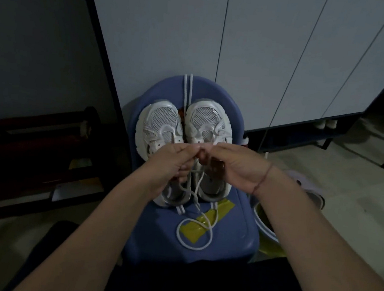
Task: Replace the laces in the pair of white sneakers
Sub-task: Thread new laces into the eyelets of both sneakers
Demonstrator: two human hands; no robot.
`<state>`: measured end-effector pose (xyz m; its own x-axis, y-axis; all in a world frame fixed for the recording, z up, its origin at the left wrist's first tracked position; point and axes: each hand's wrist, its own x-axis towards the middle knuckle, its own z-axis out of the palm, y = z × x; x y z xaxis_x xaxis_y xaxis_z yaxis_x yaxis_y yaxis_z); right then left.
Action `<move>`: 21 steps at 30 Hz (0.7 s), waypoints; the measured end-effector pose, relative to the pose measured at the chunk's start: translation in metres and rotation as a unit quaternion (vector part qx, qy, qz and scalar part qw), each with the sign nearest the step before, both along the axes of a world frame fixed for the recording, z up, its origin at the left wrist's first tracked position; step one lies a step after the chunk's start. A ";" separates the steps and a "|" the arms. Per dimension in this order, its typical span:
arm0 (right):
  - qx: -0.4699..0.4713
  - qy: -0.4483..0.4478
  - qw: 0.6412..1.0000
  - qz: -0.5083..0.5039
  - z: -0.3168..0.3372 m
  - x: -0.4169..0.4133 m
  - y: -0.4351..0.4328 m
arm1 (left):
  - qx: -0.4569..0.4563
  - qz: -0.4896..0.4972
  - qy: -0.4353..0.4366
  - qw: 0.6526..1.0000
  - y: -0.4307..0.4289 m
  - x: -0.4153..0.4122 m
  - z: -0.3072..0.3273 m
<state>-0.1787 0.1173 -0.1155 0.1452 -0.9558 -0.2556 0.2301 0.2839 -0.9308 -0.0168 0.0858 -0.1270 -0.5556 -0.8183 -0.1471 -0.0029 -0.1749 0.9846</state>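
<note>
Two white sneakers stand side by side on a blue plastic stool [236, 233], toes pointing away: the left sneaker [159, 124] and the right sneaker [206, 120]. My left hand [167, 164] and my right hand [233, 166] meet above the shoes' openings, fingertips together, both pinching a white lace [197, 188]. That lace hangs down between the hands and ends in a loop [194, 237] on the stool seat. Another white lace [187, 90] lies doubled between the toes, running over the stool's far edge. The eyelets under my hands are hidden.
Yellow tape [209, 220] is stuck on the stool seat. White cabinet doors [267, 46] rise behind the stool. A dark wooden rack [32, 147] stands at the left. A basin [264, 221] and another shoe [309, 188] sit on the floor at the right.
</note>
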 end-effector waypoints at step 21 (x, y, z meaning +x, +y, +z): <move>0.034 -0.122 0.992 -0.019 0.005 -0.014 -0.004 | 0.010 0.024 -0.005 1.000 -0.007 0.012 0.007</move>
